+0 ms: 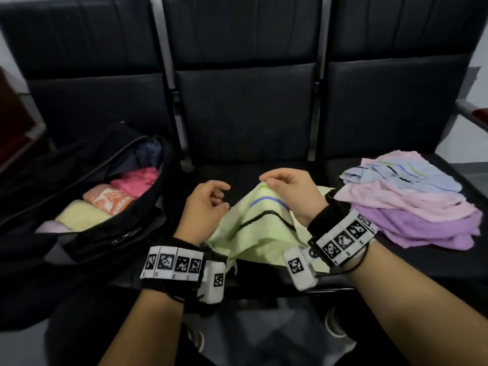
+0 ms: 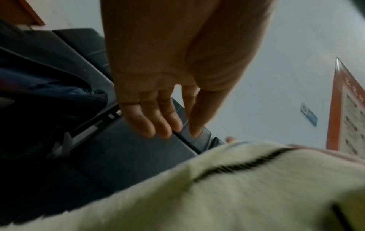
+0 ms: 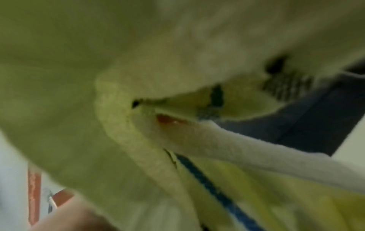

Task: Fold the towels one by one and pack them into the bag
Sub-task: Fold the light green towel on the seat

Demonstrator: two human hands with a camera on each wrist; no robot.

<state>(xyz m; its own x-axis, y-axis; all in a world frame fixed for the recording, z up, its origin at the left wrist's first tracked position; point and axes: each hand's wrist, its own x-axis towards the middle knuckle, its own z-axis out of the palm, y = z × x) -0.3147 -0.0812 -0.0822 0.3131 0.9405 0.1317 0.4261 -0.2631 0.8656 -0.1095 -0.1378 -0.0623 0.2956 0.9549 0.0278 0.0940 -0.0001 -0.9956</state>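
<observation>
Pale green terry, with a blue stripe and a black one, is what's being worked on: the green towel (image 1: 260, 225) is bunched on the middle seat (image 1: 245, 122), near its front edge. In the head view a top corner of it is pinched by the right hand (image 1: 289, 192) between thumb and curled fingers, lifted a bit, probably so an edge can be found and the cloth shaken flat for folding. The left hand (image 1: 206, 200) is held just left of the towel, fingers loosely curled around nothing, likely about to take the other corner. The black bag (image 1: 87, 180) is lying unzipped on the left seat, with rolled towels already packed inside: yellow, orange, pink. Off to the right, a pile of unfolded towels (image 1: 412, 202) in lilac, pink and light blue is waiting. Nothing is parked between towel and bag, so the path looks clear.

From the left wrist view, the left hand (image 2: 168, 93) is seen with relaxed fingers, holding nothing, and the green towel (image 2: 247, 195) is below it.

The right wrist view is almost all blurry green towel (image 3: 138, 140); a fingertip seems to be tucked into a fold, though it's too smeared to be sure.
</observation>
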